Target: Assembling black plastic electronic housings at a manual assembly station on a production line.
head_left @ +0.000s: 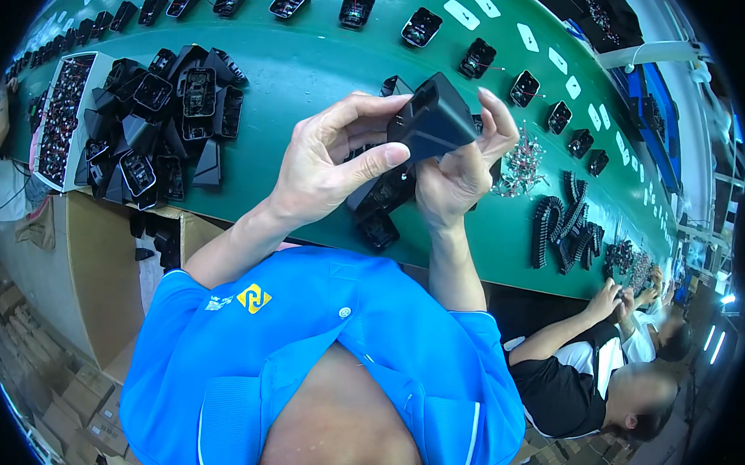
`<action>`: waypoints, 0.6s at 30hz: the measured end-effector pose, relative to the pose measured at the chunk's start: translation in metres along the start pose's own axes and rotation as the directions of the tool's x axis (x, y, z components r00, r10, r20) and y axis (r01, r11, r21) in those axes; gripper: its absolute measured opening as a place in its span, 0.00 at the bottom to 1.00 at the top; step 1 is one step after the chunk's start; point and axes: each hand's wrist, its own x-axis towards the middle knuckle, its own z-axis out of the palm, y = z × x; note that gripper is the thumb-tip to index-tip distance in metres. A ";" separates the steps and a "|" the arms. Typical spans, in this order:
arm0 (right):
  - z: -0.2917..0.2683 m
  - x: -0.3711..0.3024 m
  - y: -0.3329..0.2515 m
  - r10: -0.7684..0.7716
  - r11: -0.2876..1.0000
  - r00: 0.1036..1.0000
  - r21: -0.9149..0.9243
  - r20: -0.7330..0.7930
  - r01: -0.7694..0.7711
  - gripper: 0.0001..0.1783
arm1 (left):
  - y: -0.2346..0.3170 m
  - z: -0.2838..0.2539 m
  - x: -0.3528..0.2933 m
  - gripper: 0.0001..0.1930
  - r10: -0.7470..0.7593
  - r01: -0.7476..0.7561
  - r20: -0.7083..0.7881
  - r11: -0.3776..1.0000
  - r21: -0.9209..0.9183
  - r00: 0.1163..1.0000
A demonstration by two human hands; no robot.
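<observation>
Black plastic housing [441, 119], up off the green table [309, 68], sits between the two hands, roughly at chest centre. Key relation: it lies right of the left hand's fingertips and directly ahead of the right palm, between that palm and the raised right-hand fingers on one side and the left thumb on the other.

Left hand [319, 157] has the firmer hold: thumb on the near lower-left face, fingers at the upper-left edge, pinching the housing between them. Right hand [459, 182] comes up from below right, fingers apart and bent, one or more standing clear beyond the right-hand side. Some right-hand digits go behind the housing; cannot tell whether they press on it or just steady it. Both hands are about equally near.

Housing is tilted, wedge-like, with a recess on its upper-left side. Long axis is foreshortened; best read is upper left to lower right, not certain.

Hard to make out: far face and underside are turned away, so no read on anything inside. Loose dark housings [379, 231] lie under and behind the hands, partly covered by them. Wired small parts [522, 166] sit just right of the right hand; individual pieces too small to sort out.
</observation>
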 end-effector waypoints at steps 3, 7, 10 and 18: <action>-0.011 0.003 -0.003 -0.003 0.999 0.991 -0.035 0.132 0.008 0.10 | 0.004 0.004 0.003 0.25 -0.060 0.059 -0.038 0.998 -0.025 0.998; -0.023 0.004 -0.005 -0.013 0.994 0.962 -0.099 0.274 0.042 0.13 | -0.006 0.004 0.005 0.25 -0.219 0.211 -0.069 0.972 -0.104 0.973; -0.037 0.019 0.009 -0.145 0.908 0.945 -0.340 0.292 0.245 0.15 | -0.016 0.019 0.012 0.24 -0.200 0.190 -0.116 0.978 -0.092 0.973; -0.308 0.130 0.152 0.078 0.106 0.991 -0.989 0.112 0.103 0.13 | 0.003 -0.005 0.023 0.19 0.150 -0.074 -0.125 0.878 0.473 0.981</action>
